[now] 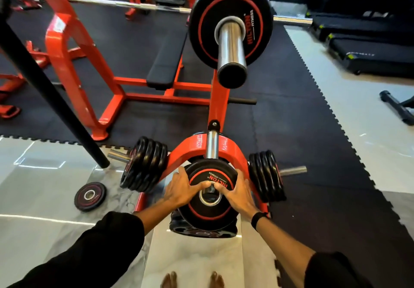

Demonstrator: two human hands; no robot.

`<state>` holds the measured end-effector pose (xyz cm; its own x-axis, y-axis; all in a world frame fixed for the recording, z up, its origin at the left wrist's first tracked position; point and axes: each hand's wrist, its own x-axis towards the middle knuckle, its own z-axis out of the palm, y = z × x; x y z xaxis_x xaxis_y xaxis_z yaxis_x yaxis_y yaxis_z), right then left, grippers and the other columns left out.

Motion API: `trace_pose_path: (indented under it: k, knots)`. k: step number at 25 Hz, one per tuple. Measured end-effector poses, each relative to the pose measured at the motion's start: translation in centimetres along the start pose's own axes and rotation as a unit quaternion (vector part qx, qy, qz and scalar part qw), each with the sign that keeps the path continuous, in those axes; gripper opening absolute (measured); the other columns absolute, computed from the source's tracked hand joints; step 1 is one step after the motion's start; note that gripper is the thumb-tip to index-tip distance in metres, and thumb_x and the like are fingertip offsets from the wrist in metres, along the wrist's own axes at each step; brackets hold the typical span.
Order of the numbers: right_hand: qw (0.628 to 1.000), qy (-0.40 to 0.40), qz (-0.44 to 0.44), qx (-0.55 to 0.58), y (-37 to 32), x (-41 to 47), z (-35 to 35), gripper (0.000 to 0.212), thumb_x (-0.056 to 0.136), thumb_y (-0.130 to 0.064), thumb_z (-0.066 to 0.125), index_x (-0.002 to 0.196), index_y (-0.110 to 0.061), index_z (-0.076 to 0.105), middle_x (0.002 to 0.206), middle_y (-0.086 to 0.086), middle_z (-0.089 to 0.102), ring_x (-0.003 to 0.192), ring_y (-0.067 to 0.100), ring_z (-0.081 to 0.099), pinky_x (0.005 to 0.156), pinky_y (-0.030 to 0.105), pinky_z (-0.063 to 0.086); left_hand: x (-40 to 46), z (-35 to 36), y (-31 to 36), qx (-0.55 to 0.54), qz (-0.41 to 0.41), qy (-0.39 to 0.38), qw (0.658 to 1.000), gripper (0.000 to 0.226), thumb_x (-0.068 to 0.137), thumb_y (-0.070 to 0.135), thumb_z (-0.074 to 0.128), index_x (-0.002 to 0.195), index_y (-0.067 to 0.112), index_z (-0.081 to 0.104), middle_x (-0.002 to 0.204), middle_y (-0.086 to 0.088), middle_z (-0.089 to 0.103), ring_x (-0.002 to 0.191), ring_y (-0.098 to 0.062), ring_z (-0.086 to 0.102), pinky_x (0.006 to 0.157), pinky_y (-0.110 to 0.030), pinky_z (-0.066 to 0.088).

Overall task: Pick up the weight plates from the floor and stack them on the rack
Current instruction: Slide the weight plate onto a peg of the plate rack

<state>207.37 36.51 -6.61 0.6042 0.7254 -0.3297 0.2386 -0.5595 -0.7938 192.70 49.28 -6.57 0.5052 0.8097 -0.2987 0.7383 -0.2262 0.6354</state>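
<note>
A black weight plate with a red ring (209, 209) sits at the end of the red rack's (192, 148) chrome centre peg (212, 145), its hole over the peg tip. My left hand (179, 190) grips its left rim, thumb on the face near the hole. My right hand (238, 192) grips the right rim the same way. Below it lies a larger black plate (201, 230) on the rack. A small plate (90, 195) lies flat on the pale floor to the left.
Several plates hang on the rack's left peg (144, 164) and on its right peg (266, 173). A loaded barbell end (230, 32) juts out above. A black pole (44, 83) slants at the left. A red bench frame (89, 74) stands behind; treadmills (369, 47) at the right.
</note>
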Motion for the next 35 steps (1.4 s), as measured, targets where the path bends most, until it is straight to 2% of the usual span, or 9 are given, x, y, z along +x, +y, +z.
trace_pose_path:
  k: [2, 5, 11, 15, 20, 23, 28, 32, 35]
  knots:
    - [1.0, 0.0, -0.008, 0.014, 0.3, 0.2, -0.2, 0.085, 0.066, -0.07, 0.07, 0.133, -0.037, 0.029, 0.125, 0.002, 0.044, 0.125, 0.022, 0.04, 0.104, 0.045, 0.041, 0.5, 0.3, 0.0, -0.012, 0.02, -0.003, 1.0, 0.096, 0.061, 0.082, 0.064, 0.126, 0.016, 0.038, 0.128, -0.007, 0.054, 0.114, -0.025, 0.058, 0.089, -0.04, 0.052]
    - [0.999, 0.006, -0.032, 0.025, 0.5, 0.0, -0.3, 0.072, 0.074, -0.058, 0.072, 0.128, -0.043, 0.027, 0.12, -0.005, 0.042, 0.12, 0.015, 0.038, 0.101, 0.034, 0.038, 0.8, 0.4, -0.6, -0.023, 0.059, 0.005, 0.998, 0.084, 0.068, 0.08, 0.06, 0.121, 0.019, 0.041, 0.122, -0.004, 0.055, 0.108, -0.02, 0.059, 0.086, -0.037, 0.052]
    - [0.997, 0.012, -0.077, 0.026, 3.2, -0.6, 1.2, 0.087, 0.076, -0.059, 0.069, 0.141, -0.045, 0.012, 0.132, -0.016, 0.025, 0.13, 0.009, 0.028, 0.11, 0.034, 0.03, -0.2, 1.5, -3.0, -0.042, 0.153, 0.008, 0.987, 0.068, 0.077, 0.077, 0.052, 0.121, 0.028, 0.035, 0.117, 0.005, 0.053, 0.102, -0.009, 0.059, 0.081, -0.023, 0.051]
    - [0.995, 0.009, -0.097, 0.019, 3.7, -0.9, 1.2, 0.08, 0.079, -0.069, 0.055, 0.136, -0.053, 0.003, 0.124, -0.03, 0.016, 0.128, -0.002, 0.02, 0.109, 0.027, 0.022, -0.2, 1.6, -3.5, -0.041, 0.191, 0.013, 0.981, 0.07, 0.082, 0.071, 0.049, 0.128, 0.02, 0.037, 0.117, 0.005, 0.05, 0.102, -0.007, 0.056, 0.079, -0.012, 0.043]
    - [0.991, 0.054, -0.126, -0.003, 4.7, -1.3, 2.2, 0.073, 0.087, -0.051, 0.062, 0.141, -0.031, 0.018, 0.127, -0.01, 0.03, 0.122, 0.009, 0.035, 0.103, 0.024, 0.034, 0.5, 1.7, -5.1, -0.015, 0.228, -0.008, 0.973, 0.075, 0.086, 0.072, 0.042, 0.134, 0.015, 0.033, 0.12, -0.002, 0.048, 0.106, -0.012, 0.054, 0.09, -0.031, 0.051]
    - [0.985, 0.081, -0.149, -0.024, 5.3, -1.5, 2.8, 0.066, 0.088, -0.051, 0.058, 0.138, -0.032, 0.02, 0.122, -0.009, 0.03, 0.116, 0.01, 0.037, 0.1, 0.02, 0.036, 1.0, 1.7, -5.8, 0.002, 0.255, -0.004, 0.967, 0.074, 0.087, 0.074, 0.038, 0.132, 0.015, 0.033, 0.117, -0.005, 0.048, 0.103, -0.015, 0.054, 0.087, -0.035, 0.053]
    - [0.978, 0.08, -0.187, -0.039, 6.1, -0.9, 2.4, 0.06, 0.088, -0.05, 0.054, 0.135, -0.033, 0.02, 0.122, -0.012, 0.029, 0.117, 0.011, 0.039, 0.102, 0.028, 0.041, 1.1, 1.7, -6.5, 0.012, 0.276, -0.012, 0.961, 0.067, 0.088, 0.071, 0.038, 0.128, 0.018, 0.032, 0.115, -0.002, 0.045, 0.099, -0.014, 0.054, 0.085, -0.034, 0.054]
    - [0.979, 0.078, -0.181, -0.043, 5.3, 0.2, 2.1, 0.065, 0.086, -0.062, 0.051, 0.135, -0.03, 0.022, 0.125, -0.007, 0.032, 0.12, 0.016, 0.041, 0.105, 0.036, 0.041, 1.9, 1.6, -6.3, 0.01, 0.269, -0.017, 0.963, 0.067, 0.087, 0.073, 0.036, 0.128, 0.021, 0.03, 0.116, -0.002, 0.045, 0.101, -0.014, 0.055, 0.086, -0.033, 0.055]
    - [0.983, 0.081, -0.157, -0.04, 5.0, 1.1, 2.0, 0.065, 0.085, -0.053, 0.058, 0.135, -0.031, 0.023, 0.128, -0.002, 0.037, 0.121, 0.019, 0.043, 0.105, 0.043, 0.042, 2.8, 1.3, -5.9, 0.013, 0.269, -0.02, 0.963, 0.065, 0.088, 0.066, 0.043, 0.132, 0.02, 0.031, 0.118, 0.0, 0.042, 0.102, -0.014, 0.053, 0.086, -0.035, 0.054]
